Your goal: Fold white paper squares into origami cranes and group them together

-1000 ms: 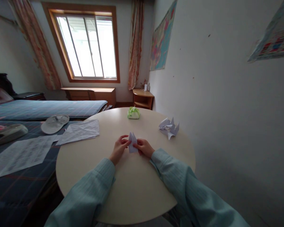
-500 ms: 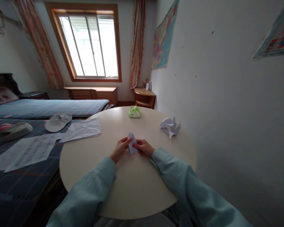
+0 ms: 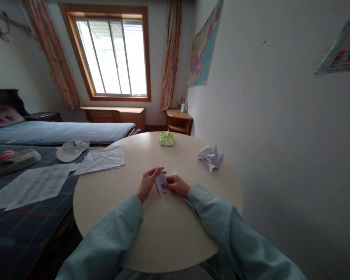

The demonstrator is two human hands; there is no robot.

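Note:
Both my hands meet at the middle of the round cream table (image 3: 163,237). My left hand (image 3: 148,182) and my right hand (image 3: 176,184) each pinch a small folded white paper piece (image 3: 160,182) that sits low over the tabletop, tilted to the left. The fingers of both hands are closed on its edges. Light blue-green sleeves cover both my forearms.
A folded white paper figure (image 3: 210,157) lies at the table's right side, near the wall. A green and white packet (image 3: 167,139) sits at the far edge. Creased sheets (image 3: 102,159) overhang the left edge. A bed (image 3: 26,163) with papers and a cap stands to the left.
The paper piece stood upright with its point up; now it is folded down and tilted left between my fingers. My hands stayed in place.

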